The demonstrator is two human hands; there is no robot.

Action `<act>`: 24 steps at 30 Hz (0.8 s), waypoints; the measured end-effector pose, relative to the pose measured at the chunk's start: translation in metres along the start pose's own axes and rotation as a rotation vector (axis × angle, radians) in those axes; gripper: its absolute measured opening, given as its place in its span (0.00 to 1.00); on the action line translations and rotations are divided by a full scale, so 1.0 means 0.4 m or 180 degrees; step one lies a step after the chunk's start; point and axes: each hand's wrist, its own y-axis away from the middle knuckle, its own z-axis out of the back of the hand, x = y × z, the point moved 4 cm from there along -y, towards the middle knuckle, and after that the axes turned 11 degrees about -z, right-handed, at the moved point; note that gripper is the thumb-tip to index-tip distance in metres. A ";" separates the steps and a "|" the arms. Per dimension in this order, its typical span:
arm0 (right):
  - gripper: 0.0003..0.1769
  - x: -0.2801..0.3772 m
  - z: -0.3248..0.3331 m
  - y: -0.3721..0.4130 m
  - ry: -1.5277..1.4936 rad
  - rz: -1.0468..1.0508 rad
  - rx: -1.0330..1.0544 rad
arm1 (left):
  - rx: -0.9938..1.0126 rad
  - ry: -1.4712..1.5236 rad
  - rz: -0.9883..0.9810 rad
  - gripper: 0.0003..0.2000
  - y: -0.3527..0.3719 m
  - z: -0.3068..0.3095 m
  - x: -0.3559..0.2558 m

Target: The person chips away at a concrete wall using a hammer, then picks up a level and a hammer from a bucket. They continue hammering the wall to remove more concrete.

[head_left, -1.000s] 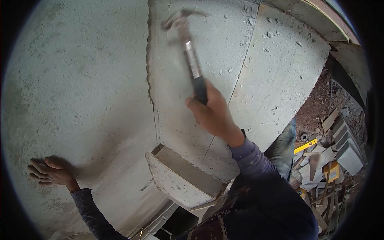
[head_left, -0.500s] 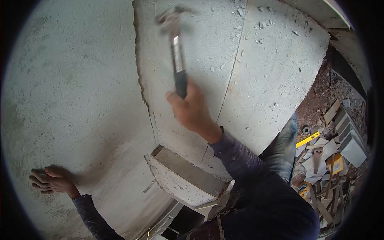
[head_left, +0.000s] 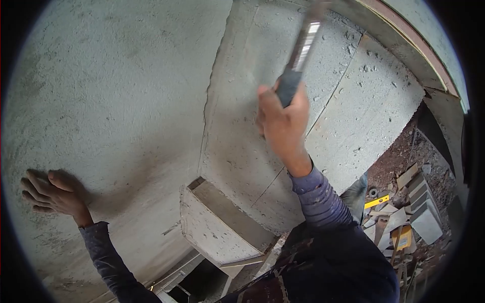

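My right hand (head_left: 286,121) is closed round the dark grip of a hammer (head_left: 306,48). The hammer points up and slightly right over a grey slab surface (head_left: 364,111) strewn with crumbs; its head is blurred near the top edge. My left hand (head_left: 56,194) lies with fingers spread against the rough plastered wall (head_left: 126,86) at the left, holding nothing.
A box-like ledge with a hollow (head_left: 222,212) juts out below the slab. At the lower right are a yellow level (head_left: 376,202), grey blocks (head_left: 426,224), a yellow object (head_left: 402,237) and wood scraps on rubble. A curved rim (head_left: 419,30) runs along the upper right.
The view has shifted and tilted. My right hand and the hammer have moved right and up, and the hammer now leans right. My left hand stays on the wall.
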 end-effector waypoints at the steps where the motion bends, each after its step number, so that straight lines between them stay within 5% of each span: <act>1: 0.15 0.017 -0.005 -0.025 -0.0959 0.0283 -0.0310 | 0.0023 -0.0015 0.0015 0.32 0.002 -0.005 0.001; 3: 0.12 -0.019 -0.060 -0.067 -0.2010 0.0563 -0.1027 | -0.0056 0.0011 -0.0028 0.32 0.002 -0.002 0.004; 5: 0.10 -0.169 -0.141 -0.074 0.0179 0.0539 -0.1060 | -0.0068 -0.0001 0.0008 0.31 0.005 -0.002 0.008; 6: 0.10 -0.165 -0.122 -0.049 0.0171 0.0546 -0.1076 | -0.0061 0.0025 -0.0003 0.31 0.006 -0.006 0.010; 8: 0.09 -0.210 -0.110 -0.017 0.0504 -0.1340 0.0921 | -0.0150 0.0061 0.0000 0.31 -0.005 -0.015 0.013; 12: 0.10 -0.022 -0.009 0.012 -0.0213 -0.1037 0.0908 | -0.0171 0.0013 -0.0043 0.31 0.007 -0.006 0.011; 14: 0.09 0.086 0.011 -0.007 -0.1021 0.0301 -0.0077 | -0.0170 0.0017 -0.0091 0.31 0.005 -0.008 0.010; 15: 0.09 0.075 -0.023 -0.037 -0.1003 0.0291 -0.0057 | -0.0183 0.0019 -0.0069 0.31 0.002 -0.006 0.004; 17: 0.08 -0.007 -0.066 -0.088 -0.1820 0.0796 -0.1128 | -0.0201 -0.0013 -0.0035 0.31 0.003 -0.004 0.006; 19: 0.11 -0.198 -0.124 -0.055 0.0558 0.0752 -0.0836 | -0.0206 0.0046 -0.0031 0.31 0.007 -0.007 0.010; 21: 0.13 -0.257 -0.118 0.005 0.0677 -0.1277 0.1176 | -0.0219 0.0078 -0.0050 0.31 0.004 0.001 0.011; 24: 0.13 -0.134 -0.020 0.070 0.0578 -0.1257 0.1101 | -0.0200 0.0096 -0.0071 0.31 0.006 0.001 0.011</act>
